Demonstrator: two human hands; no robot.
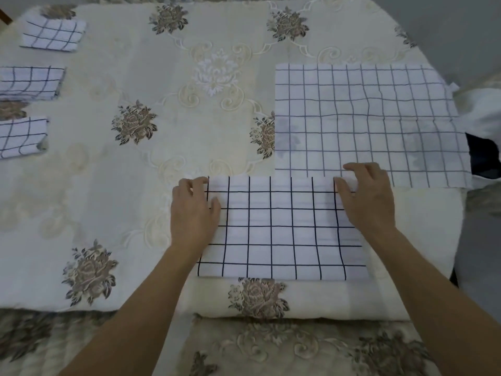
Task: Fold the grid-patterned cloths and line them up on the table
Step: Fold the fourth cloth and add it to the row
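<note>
At 6 o'clock, a folded white cloth with a bold black grid [282,229] lies square to the table's near edge. The left hand [193,213] pinches its far-left corner and the right hand [366,196] its far-right corner, fingers curled, thumbs on top. At 2 o'clock, an unfolded thin white cloth with a fine grid [366,118] lies flat, reaching the right edge. Bare cream floral tablecloth [135,185] spans the centre, and three small folded grid cloths [29,82] line the left edge from 9 to 10 o'clock, each apart.
</note>
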